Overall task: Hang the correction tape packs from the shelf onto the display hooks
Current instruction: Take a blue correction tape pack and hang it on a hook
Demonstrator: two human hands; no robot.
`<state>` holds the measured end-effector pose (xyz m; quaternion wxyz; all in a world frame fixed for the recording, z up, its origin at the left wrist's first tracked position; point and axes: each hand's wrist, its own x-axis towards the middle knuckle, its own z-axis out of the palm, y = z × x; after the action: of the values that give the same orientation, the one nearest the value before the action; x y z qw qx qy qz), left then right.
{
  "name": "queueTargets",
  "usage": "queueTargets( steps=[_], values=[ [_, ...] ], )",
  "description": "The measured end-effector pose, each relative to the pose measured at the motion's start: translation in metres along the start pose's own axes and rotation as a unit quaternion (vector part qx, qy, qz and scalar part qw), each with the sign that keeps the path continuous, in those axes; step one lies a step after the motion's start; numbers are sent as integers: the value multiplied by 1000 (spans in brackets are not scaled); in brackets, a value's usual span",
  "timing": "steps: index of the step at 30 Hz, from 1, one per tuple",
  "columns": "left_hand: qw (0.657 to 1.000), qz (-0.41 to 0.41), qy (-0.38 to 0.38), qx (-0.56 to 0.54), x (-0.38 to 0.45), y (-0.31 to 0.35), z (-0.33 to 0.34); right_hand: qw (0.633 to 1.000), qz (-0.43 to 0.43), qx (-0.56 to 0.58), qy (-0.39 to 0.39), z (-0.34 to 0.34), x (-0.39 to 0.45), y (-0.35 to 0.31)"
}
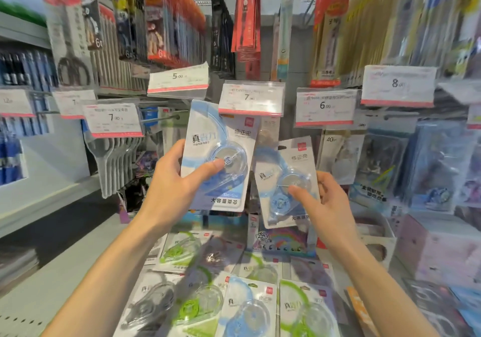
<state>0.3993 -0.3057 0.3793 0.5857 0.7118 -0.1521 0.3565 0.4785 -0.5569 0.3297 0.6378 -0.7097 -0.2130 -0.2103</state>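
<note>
Blue correction tape pack (217, 154) pinched upright in left hand (171, 188), thumb across blister front, fingers curled behind, top edge tucked behind 7.00 price tag (251, 98). Second blue pack (286, 180) tilted, gripped by right hand (328, 206), thumb on front. Below both hands: loose green, blue, grey packs (234, 297) on shelf (39, 292).

Centre of frame: the left hand (173, 185) holds one correction tape pack (217, 154) raised, its top edge behind the price tag (251, 98). Just right and lower, the right hand (326, 204) holds a second pack (287, 180), tilted. Below both, along the bottom of the frame, loose packs (244, 308) lie overlapping on the shelf (33, 303).
</note>
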Motion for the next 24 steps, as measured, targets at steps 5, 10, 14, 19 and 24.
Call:
queueTargets(
  steps=[5, 10, 14, 19, 24],
  values=[
    [1000, 24, 6, -8, 6, 9, -5, 999, -22, 30, -18, 25, 14, -18],
    [999, 41, 15, -16, 10, 13, -10, 998, -45, 48, -13, 38, 27, -35],
    [999, 38, 18, -24, 12, 11, -12, 997, -47, 53, -4, 43, 35, -39],
    [999, 35, 16, -25, 12, 6, -12, 998, -46, 47, 15, 45, 44, -38],
    [999, 33, 13, -21, 13, 3, -10, 998, -45, 39, 16, 49, 52, -36]
  ],
)
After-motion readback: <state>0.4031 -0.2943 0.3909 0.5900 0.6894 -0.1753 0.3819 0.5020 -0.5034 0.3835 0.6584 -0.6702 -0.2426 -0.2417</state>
